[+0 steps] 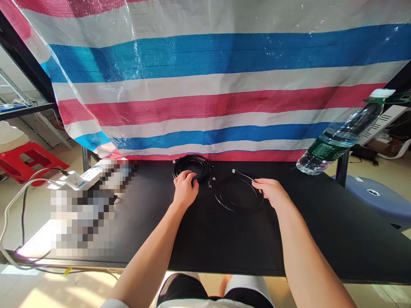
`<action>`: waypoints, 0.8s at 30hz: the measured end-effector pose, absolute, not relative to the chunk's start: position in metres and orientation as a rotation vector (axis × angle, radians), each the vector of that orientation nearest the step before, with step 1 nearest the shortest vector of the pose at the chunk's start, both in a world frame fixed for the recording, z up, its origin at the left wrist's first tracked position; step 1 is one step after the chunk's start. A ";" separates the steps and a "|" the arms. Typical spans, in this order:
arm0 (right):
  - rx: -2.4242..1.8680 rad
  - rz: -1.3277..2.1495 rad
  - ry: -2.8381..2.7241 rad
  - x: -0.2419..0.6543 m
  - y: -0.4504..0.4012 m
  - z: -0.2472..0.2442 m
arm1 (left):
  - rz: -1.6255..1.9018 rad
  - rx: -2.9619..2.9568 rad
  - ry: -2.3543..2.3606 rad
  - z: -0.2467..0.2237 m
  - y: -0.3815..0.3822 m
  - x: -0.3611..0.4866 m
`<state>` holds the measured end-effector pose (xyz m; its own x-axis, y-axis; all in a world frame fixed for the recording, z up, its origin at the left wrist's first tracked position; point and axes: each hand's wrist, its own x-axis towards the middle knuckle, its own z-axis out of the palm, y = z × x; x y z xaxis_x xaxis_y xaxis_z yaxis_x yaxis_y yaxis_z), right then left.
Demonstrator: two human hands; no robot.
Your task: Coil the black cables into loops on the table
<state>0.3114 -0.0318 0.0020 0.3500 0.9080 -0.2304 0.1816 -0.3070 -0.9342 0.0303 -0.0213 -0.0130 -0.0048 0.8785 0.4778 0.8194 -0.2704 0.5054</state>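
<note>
A thick coil of black cables [201, 161] lies at the far middle of the black table, with small connectors at its right side. My left hand [186, 188] rests on the near edge of this coil, its fingers apart and slightly bent. To the right, a looser black cable coil [229, 208] is on or just above the tabletop. My right hand [269, 189] pinches this coil at its right side between thumb and fingers. One end of that cable, with a light connector [233, 171], sticks out to the left of my right hand.
A striped plastic sheet [199, 100] hangs behind the black table [224, 252]. A water bottle [334, 145] leans at the back right. A white power strip [91, 173] and blurred items occupy the left. Stools [379, 196] [35, 160] stand beyond both sides.
</note>
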 end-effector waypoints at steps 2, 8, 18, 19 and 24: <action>-1.631 1.073 -0.882 0.309 -0.035 0.007 | 1.147 2.162 1.841 -0.014 -0.021 0.029; -1.158 1.196 -1.035 0.293 -0.046 0.025 | 1.257 2.328 1.597 -0.011 -0.029 0.039; -1.001 1.427 -1.444 0.271 -0.062 0.039 | 1.092 2.610 1.339 -0.002 -0.047 0.068; -0.998 1.402 -1.404 0.276 -0.060 0.038 | 1.104 2.602 1.320 -0.002 -0.046 0.066; -0.997 0.860 -0.887 0.318 -0.033 0.014 | 1.315 2.519 1.177 -0.004 -0.040 0.059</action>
